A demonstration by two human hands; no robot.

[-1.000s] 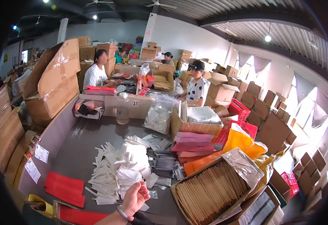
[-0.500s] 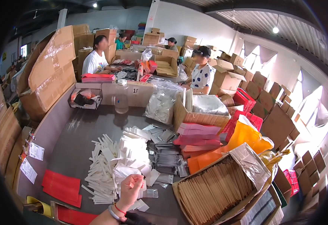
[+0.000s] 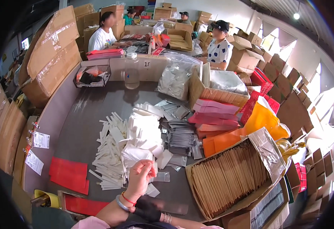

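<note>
My left hand (image 3: 138,179) is raised over the near edge of a heap of small white packets (image 3: 136,141), with bracelets on its wrist. Its fingers are bunched together at the heap's edge; whether they pinch a packet is unclear. My right hand (image 3: 148,210) looks dark and lies low beneath the left wrist, beside a clear plastic sleeve (image 3: 172,208). Its fingers are hidden. White paper strips (image 3: 109,152) spread to the left of the heap, and grey foil sachets (image 3: 180,135) lie to its right.
A foil-lined box of tan envelopes (image 3: 232,171) stands at my right, with pink and orange packets (image 3: 216,114) behind it. Red sheets (image 3: 69,173) lie at the left. A wire basket (image 3: 92,76), a jar (image 3: 131,70) and a plastic bag (image 3: 176,78) are at the table's far end, where other people sit among cartons.
My left hand has risen and moved toward the white heap, its fingers closing together. The view has tilted down toward the table.
</note>
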